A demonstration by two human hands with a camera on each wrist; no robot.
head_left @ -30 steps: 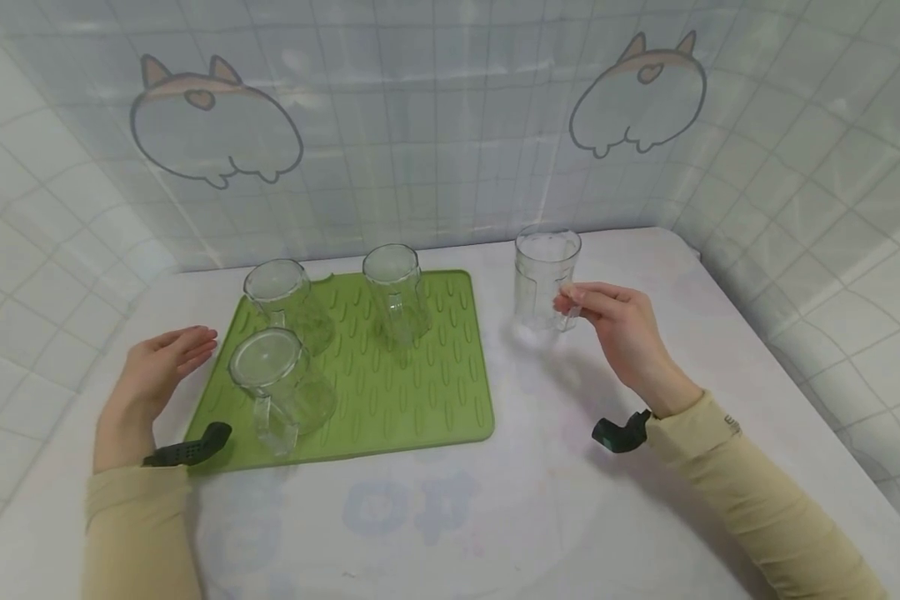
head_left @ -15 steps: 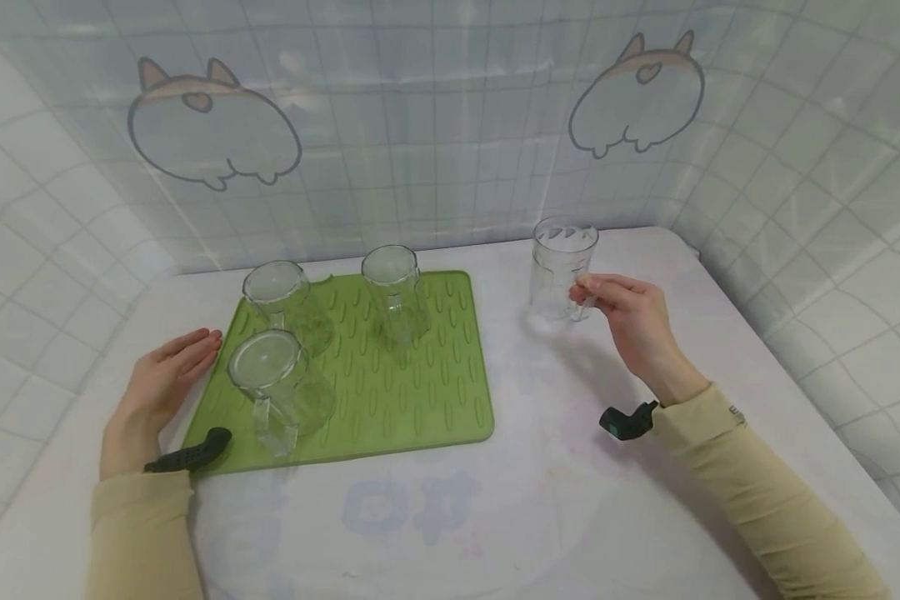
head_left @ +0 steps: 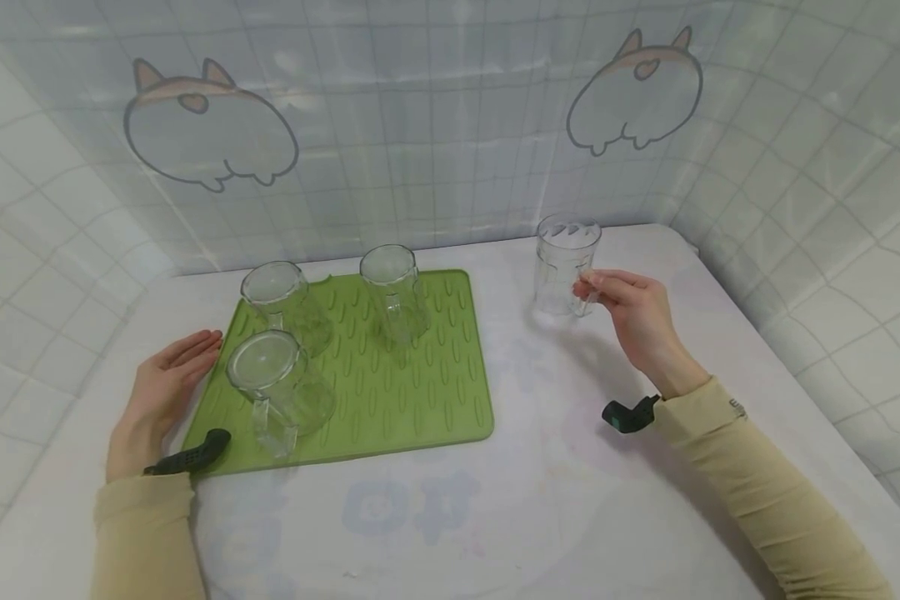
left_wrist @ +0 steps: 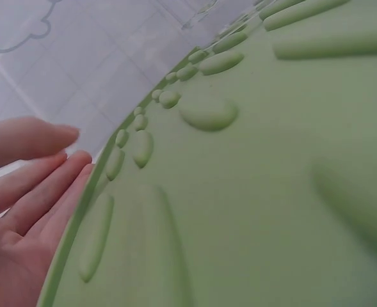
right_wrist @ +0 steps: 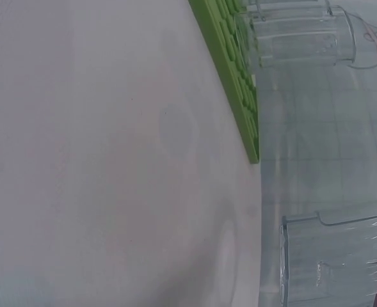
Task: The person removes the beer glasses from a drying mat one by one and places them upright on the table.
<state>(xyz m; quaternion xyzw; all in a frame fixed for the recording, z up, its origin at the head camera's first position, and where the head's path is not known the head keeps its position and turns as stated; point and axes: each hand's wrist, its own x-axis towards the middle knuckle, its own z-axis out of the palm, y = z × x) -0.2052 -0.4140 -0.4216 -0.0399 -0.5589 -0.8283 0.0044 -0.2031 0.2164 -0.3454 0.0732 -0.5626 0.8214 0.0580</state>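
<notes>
At the back right, my right hand pinches the handle of a clear glass mug, which is upright close over the white table. The right wrist view catches part of this mug at its lower right corner. My left hand lies beside the left edge of a green ribbed mat, its fingers extended and holding nothing. On that mat stand a front left glass mug, a back left glass mug and another glass mug near the back middle.
The white table carries faint blue printed marks. Behind it rises a tiled-pattern curtain with animal drawings, and similar sheeting closes in the right side. A black wrist camera sticks out below the right hand.
My right hand has carried the glass mug to the right and slightly back, slowing lately. My left hand has shifted slightly right along the mat's edge. The mugs on the mat stay put.
</notes>
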